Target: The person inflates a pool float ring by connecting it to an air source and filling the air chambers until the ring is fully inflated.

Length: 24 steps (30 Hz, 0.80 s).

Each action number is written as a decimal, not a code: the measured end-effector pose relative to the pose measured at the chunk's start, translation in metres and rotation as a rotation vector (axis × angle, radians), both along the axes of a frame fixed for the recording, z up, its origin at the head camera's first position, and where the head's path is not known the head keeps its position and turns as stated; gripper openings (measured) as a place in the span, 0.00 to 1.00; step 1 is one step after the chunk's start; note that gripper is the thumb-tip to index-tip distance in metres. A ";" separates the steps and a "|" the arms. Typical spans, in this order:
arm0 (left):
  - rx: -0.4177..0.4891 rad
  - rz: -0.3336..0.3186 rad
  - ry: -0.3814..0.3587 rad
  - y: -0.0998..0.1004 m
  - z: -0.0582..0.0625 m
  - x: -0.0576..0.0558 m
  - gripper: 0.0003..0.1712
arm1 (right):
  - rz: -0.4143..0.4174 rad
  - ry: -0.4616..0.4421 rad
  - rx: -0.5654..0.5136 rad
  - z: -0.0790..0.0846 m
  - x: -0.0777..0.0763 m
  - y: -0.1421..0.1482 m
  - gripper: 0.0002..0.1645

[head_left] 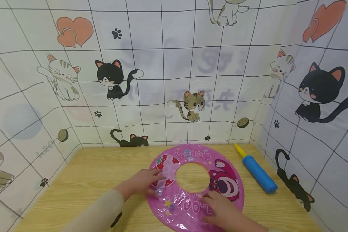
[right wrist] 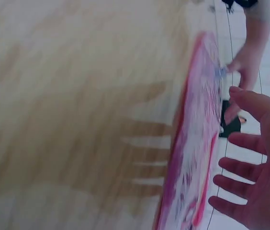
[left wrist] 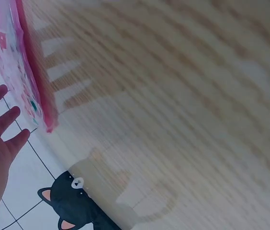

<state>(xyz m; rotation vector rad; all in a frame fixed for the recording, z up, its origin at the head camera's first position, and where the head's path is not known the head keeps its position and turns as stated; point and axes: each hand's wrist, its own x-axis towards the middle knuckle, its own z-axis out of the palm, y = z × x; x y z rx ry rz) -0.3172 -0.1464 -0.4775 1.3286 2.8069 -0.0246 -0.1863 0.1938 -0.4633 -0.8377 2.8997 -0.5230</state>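
A flat pink swim ring (head_left: pixel 197 209) with a bear, strawberries and lettering lies on the wooden table. My left hand (head_left: pixel 142 182) reaches over its left side, fingers spread at the strawberry print. Over the lower right part, below the centre hole, is my right hand (head_left: pixel 221 211) with its fingers extended. In the right wrist view the right hand (right wrist: pixel 264 158) shows spread, relaxed fingers beside the ring (right wrist: pixel 192 143). The left wrist view has the left hand (left wrist: pixel 1 124) with its fingers apart, next to the ring's edge (left wrist: pixel 27 72). Neither hand grips anything.
A blue hand pump (head_left: pixel 259 174) with a yellow nozzle (head_left: pixel 239 149) lies on the table (head_left: pixel 104 170), right of the ring. White sheets (head_left: pixel 162 64) printed with cats and grid lines enclose the table at the back and both sides.
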 end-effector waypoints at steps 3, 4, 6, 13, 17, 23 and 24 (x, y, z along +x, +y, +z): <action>-0.005 -0.006 -0.024 0.001 0.000 -0.004 0.49 | -0.007 0.005 0.001 -0.007 0.003 -0.013 0.37; -0.009 -0.014 -0.024 0.001 -0.001 -0.006 0.50 | -0.006 -0.001 0.011 -0.010 0.003 -0.017 0.37; -0.014 -0.021 -0.033 0.001 -0.003 -0.009 0.52 | 0.001 -0.015 0.038 -0.014 0.003 -0.023 0.38; -0.022 -0.026 -0.093 0.005 -0.013 -0.012 0.55 | 0.008 -0.054 0.097 -0.020 0.003 -0.031 0.40; -0.026 -0.013 -0.106 0.006 -0.013 -0.010 0.54 | 0.011 -0.044 0.090 -0.020 0.004 -0.030 0.39; -0.040 0.002 -0.100 0.005 -0.010 -0.003 0.55 | 0.060 0.014 0.065 -0.023 0.003 -0.021 0.37; -0.042 -0.001 -0.097 0.005 -0.010 -0.001 0.55 | 0.071 0.022 0.063 -0.023 0.003 -0.019 0.37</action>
